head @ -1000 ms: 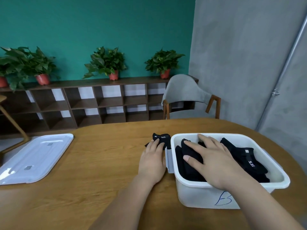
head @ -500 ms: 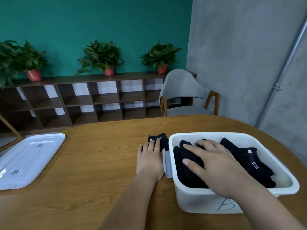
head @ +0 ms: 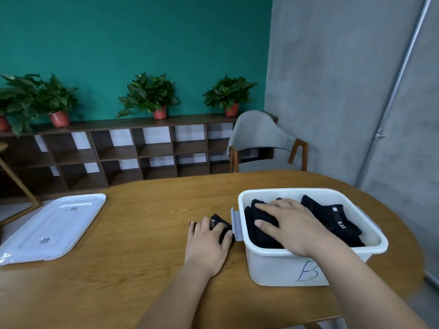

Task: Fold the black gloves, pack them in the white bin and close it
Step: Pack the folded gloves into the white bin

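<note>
Risk one: glove unfolding on the lift over the rim of the bin, through a grip taken from above only. Risk two: snagging on the handle, just beside it. Risk three: gloves inside springing up upon release of pressure, then riding above the rim and blocking the lid, lying well apart at the far left of the table. Also possible: shoving the bin sideways with too heavy a push.

Left hand: palm down on the table, fingers bent over the glove, thumb against its near side. Appears to grip it, though hard to tell how firmly.

Right hand: inside the bin, fingers straight and spread, pressing flat on the folded pile at the left end. Holds nothing.
</note>
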### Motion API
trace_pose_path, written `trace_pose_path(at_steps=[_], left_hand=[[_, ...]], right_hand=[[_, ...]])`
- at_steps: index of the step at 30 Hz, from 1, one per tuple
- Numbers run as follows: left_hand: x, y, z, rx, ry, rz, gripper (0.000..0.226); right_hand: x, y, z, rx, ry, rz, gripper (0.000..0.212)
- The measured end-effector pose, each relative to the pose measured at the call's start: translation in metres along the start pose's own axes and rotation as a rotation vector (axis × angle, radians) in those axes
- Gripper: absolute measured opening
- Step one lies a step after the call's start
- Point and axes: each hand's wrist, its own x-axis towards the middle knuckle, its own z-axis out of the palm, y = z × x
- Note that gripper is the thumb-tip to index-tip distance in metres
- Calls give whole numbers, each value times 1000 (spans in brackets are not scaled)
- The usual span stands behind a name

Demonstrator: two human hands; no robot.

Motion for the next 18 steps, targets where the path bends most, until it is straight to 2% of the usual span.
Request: trace_pose_path(at_steps=[5, 8, 13, 18], left_hand=[[-23, -14, -1, -132, 120, 14, 24], [-36, -16, -8, -198, 126, 11, 13], [-53, -11, -22, -160, 122, -25, 15], [-63, 0, -38, -129, 59, -351, 39]], right_hand=[[2, -1, -2, -30, -21, -3, 64], [1, -4, -4, -46, -33, -3, 63], [0, -9, -4, -77, -36, -2, 63], [2, -21, -2, -74, -34, -2, 63]])
